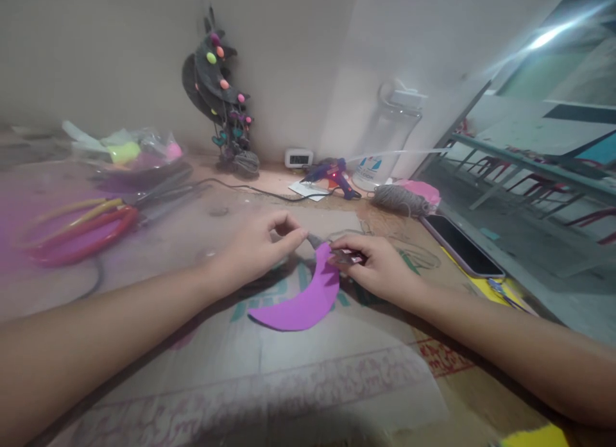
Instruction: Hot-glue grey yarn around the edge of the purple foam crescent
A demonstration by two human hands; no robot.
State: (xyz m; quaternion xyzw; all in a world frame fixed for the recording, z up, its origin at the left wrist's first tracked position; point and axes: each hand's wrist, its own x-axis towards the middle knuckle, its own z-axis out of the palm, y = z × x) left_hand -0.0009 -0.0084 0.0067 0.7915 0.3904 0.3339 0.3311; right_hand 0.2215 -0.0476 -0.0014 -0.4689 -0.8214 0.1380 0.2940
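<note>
A flat purple crescent [303, 306], which looks like foam or felt, lies between my hands, with its upper tip at my fingers. My left hand [269, 245] is closed in a pinch at a small grey pointed piece [315, 240] that meets this tip. I cannot tell whether the grey is yarn or cloth. My right hand [380, 264] is closed at the crescent's upper end, its thumb and fingers around a dark grey bit beside the purple edge. My right fingers partly hide that bit.
Large scissors [81, 232] with red and yellow handles lie left. At the back stand a decorated grey crescent hanging [216, 81], a small digital clock [298, 158], a glue gun [332, 174] and a clear bottle [387, 136]. Grey yarn [399, 200] and a phone [462, 245] lie right.
</note>
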